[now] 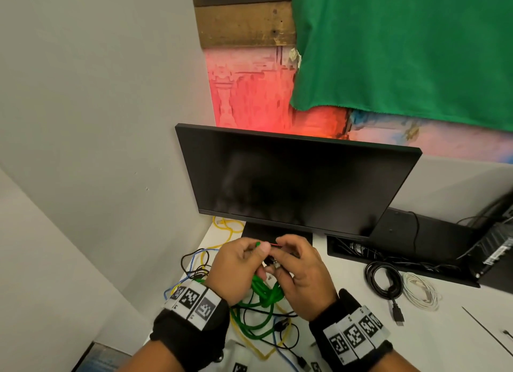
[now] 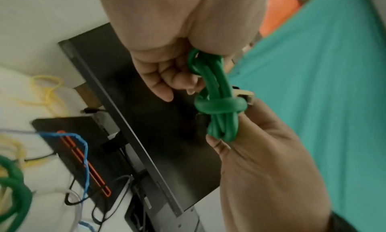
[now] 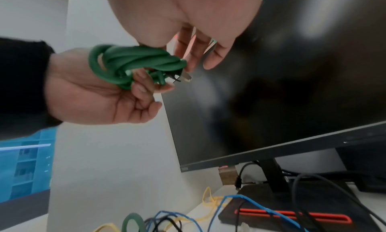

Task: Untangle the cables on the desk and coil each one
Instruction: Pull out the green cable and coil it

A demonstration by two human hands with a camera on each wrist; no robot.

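Observation:
I hold a thick green cable point(image 1: 265, 292) up in front of the monitor with both hands. Part of it is bunched into a small wrapped bundle point(image 2: 218, 101) point(image 3: 133, 62), and the rest hangs down to the tangle on the desk. My left hand point(image 1: 256, 251) point(image 2: 177, 85) curls its fingers round the bundle and pinches a green end at the top. My right hand point(image 1: 283, 258) point(image 3: 196, 60) pinches the other side of the bundle, by the clear plug point(image 3: 185, 77). Yellow point(image 1: 226, 233), blue point(image 1: 204, 253) and thin black point(image 1: 191, 263) cables lie tangled on the white desk point(image 1: 347, 330) under my hands.
A dark monitor point(image 1: 291, 183) stands right behind my hands, on its stand base point(image 3: 292, 215). To the right lie a coiled black cable point(image 1: 384, 280) and a coiled white cable point(image 1: 419, 291). A black cable tray point(image 1: 388, 258) and a computer case point(image 1: 497, 246) sit beyond them. A wall closes the left side.

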